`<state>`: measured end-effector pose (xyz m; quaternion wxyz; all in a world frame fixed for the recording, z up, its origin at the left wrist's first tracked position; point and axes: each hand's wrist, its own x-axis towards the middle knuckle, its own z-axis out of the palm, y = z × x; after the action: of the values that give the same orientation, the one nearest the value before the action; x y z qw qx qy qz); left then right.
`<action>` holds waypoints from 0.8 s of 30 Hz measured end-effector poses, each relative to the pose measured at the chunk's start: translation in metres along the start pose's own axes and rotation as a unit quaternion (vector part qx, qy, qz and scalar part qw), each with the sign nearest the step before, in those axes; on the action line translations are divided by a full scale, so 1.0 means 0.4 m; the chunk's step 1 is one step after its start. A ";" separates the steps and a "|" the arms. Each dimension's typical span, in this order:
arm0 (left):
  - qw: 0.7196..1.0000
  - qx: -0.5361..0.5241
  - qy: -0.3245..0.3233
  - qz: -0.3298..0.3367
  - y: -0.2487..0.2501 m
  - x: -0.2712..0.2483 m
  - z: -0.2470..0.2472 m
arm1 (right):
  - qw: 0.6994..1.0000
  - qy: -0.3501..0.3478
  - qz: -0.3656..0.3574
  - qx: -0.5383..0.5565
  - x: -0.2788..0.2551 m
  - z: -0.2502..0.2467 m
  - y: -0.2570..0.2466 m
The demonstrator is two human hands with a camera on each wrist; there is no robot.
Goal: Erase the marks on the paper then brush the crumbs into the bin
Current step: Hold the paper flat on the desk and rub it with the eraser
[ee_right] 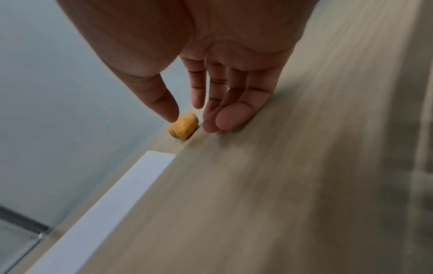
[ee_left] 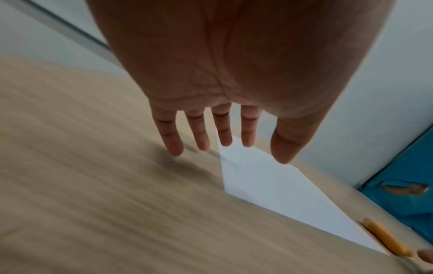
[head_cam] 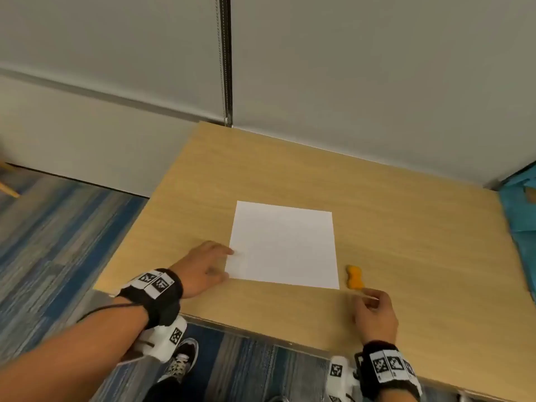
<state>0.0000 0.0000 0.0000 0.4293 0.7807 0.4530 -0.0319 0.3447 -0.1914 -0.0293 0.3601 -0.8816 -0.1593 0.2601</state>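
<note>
The square white sheet of paper [head_cam: 282, 245] lies flat on the light wooden table [head_cam: 406, 227], towards its near edge, and the small orange peanut-shaped eraser [head_cam: 355, 276] lies just beside the sheet's near right corner. The left hand [head_cam: 203, 266] has its fingers [ee_left: 174, 137] straight and slightly spread, the tips at the sheet's left edge; whether they press the paper down cannot be told. The right hand [head_cam: 374, 310] sits at the near edge of the table with thumb and fingers [ee_right: 230, 116] parted on either side of the eraser, very close to it but apparently not yet closed on it.

Judging from this, the pickup is the first risk: the eraser is small and rounded, so a glancing pinch could flick it away (the table's near edge is close). If the left hand holds only the rim of the sheet, rubbing may drag or crease the paper. No marks are legible here, so patches could be missed. The blue bag-like thing [head_cam: 519, 210] at the table's right edge may be the bin; crumbs swept carelessly could fall to the floor instead.
</note>
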 end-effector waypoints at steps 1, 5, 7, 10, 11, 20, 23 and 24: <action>1.000 0.011 -0.007 0.006 0.012 0.021 0.007 | 1.000 0.000 0.010 0.012 0.015 0.002 -0.010; 0.989 0.136 -0.054 -0.012 0.051 0.093 0.015 | 1.000 0.003 0.015 -0.008 0.078 0.015 -0.042; 0.974 0.208 -0.082 -0.024 0.047 0.114 0.020 | 0.999 0.005 0.001 -0.048 0.096 0.027 -0.055; 0.954 0.281 -0.103 -0.019 0.038 0.107 0.035 | 0.995 0.008 -0.022 -0.092 0.102 0.044 -0.072; 0.949 0.296 -0.105 -0.012 0.031 0.095 0.045 | 0.995 0.009 -0.026 -0.095 0.101 0.046 -0.073; 0.942 0.317 -0.103 0.025 -0.012 -0.069 0.111 | 0.999 -0.020 -0.038 -0.006 0.042 0.056 -0.072; 0.943 0.309 -0.119 0.032 -0.011 -0.102 0.141 | 0.994 -0.039 -0.100 0.017 0.007 0.091 -0.088; 0.944 0.303 -0.126 0.030 -0.008 -0.108 0.148 | 0.991 -0.052 -0.121 0.018 -0.009 0.109 -0.092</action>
<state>-0.0077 -0.0700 -0.0205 0.2269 0.8765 0.3409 -0.2529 0.3133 -0.1435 -0.0282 0.3958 -0.8344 -0.2787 0.2634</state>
